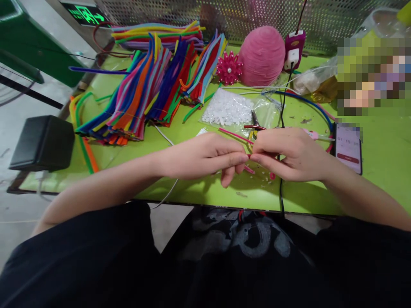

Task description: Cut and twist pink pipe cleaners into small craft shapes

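Head view — red strip [249, 156] pinched between hands [205, 157] — long axis sideways.

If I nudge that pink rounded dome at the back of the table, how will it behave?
The pink dome may rock or roll, since its sides are curved; its base is unclear. Its ridged, strand-like surface probably won't be slippery. Pushed toward the pink flower close beside it, it would likely shove that along too.

A phone [348, 149] lies on the green table [385, 149].
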Demonstrator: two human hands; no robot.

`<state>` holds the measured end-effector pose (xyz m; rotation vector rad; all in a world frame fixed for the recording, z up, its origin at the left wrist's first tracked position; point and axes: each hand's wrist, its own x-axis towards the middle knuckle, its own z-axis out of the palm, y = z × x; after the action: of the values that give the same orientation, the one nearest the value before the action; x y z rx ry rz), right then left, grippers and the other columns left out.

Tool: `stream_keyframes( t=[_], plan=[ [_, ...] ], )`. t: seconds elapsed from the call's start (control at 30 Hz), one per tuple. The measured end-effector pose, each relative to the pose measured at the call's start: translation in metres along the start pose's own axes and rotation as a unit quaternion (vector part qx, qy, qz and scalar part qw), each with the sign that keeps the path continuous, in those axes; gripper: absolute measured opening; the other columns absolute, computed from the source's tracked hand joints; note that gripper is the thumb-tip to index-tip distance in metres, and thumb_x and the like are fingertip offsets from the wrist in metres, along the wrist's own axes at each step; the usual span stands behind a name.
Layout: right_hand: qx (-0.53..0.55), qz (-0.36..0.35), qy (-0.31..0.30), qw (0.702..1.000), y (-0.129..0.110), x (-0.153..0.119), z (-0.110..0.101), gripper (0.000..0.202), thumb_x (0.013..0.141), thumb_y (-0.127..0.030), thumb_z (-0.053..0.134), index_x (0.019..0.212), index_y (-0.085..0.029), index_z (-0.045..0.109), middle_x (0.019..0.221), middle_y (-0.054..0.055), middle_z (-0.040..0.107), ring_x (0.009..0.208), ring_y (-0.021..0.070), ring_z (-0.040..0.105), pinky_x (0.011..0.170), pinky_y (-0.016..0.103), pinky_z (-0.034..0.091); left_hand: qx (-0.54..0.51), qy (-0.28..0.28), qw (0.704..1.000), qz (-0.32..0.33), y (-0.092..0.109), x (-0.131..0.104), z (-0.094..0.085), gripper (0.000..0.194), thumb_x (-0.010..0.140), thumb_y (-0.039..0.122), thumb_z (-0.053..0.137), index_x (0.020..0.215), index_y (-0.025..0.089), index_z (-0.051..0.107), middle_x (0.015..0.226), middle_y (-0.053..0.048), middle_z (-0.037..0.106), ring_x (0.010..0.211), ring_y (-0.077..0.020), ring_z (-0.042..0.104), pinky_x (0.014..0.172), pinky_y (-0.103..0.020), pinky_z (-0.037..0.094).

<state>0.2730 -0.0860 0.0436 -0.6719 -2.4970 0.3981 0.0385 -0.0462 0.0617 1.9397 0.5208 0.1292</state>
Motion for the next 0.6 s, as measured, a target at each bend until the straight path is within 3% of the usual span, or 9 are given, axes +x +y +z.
stream_keyframes(
  t=[0.2,0.3,0.4,0.5,0.6],
  plan=[
    [-0.001,-0.006,-0.027,1.0,0.001,-0.005,-0.013,0.026,0.11,-0.022,0.049,0.085,-0.022,0.052,0.072,-0.002,0.055,0.062,0.0119,0.048,0.058,0.029,0.036,-0.164,-0.065,0.98,-0.091,-0.006,-0.005,-0.011,0.041,0.1,0.048,0.065,0.071,0.02,0.069,0.055,-0.001,0.07,0.046,-0.0118,0.062,0.048,-0.02,0.047],
    [-0.014,0.026,0.034,0.999,0.003,-0.017,-0.024,0.023,0.106,-0.018,0.055,0.084,-0.022,0.054,0.067,-0.003,0.051,0.057,0.0107,0.044,0.055,0.028,0.034,-0.153,-0.02,0.984,-0.09,-0.017,-0.016,-0.024,0.046,0.099,0.052,0.066,0.065,0.02,0.067,0.046,-0.001,0.062,0.043,-0.0118,0.057,0.049,-0.023,0.048],
    [-0.025,0.089,0.092,0.992,0.007,-0.027,-0.029,0.023,0.103,-0.019,0.061,0.081,-0.021,0.054,0.062,-0.005,0.048,0.052,0.0086,0.04,0.051,0.027,0.031,-0.033,0.09,0.993,-0.063,-0.027,-0.025,-0.03,0.045,0.103,0.045,0.058,0.067,0.019,0.064,0.049,0.0,0.062,0.046,-0.0104,0.056,0.054,-0.022,0.046],
    [-0.017,0.093,0.064,0.993,0.009,-0.027,-0.024,0.025,0.104,-0.023,0.061,0.081,-0.021,0.053,0.062,-0.005,0.048,0.051,0.0081,0.041,0.051,0.027,0.03,0.166,0.199,0.966,0.024,-0.028,-0.023,-0.022,0.034,0.106,0.041,0.052,0.09,0.018,0.071,0.081,-0.005,0.077,0.072,-0.0141,0.068,0.07,-0.025,0.048],
    [-0.008,0.093,0.054,0.994,0.008,-0.02,-0.015,0.025,0.105,-0.024,0.059,0.082,-0.02,0.054,0.063,-0.005,0.05,0.052,0.0088,0.042,0.052,0.028,0.03,0.302,0.216,0.925,0.08,-0.023,-0.009,-0.007,0.04,0.099,0.056,0.063,0.114,0.019,0.071,0.11,-0.011,0.078,0.098,-0.0235,0.071,0.076,-0.03,0.047]
  ],
)
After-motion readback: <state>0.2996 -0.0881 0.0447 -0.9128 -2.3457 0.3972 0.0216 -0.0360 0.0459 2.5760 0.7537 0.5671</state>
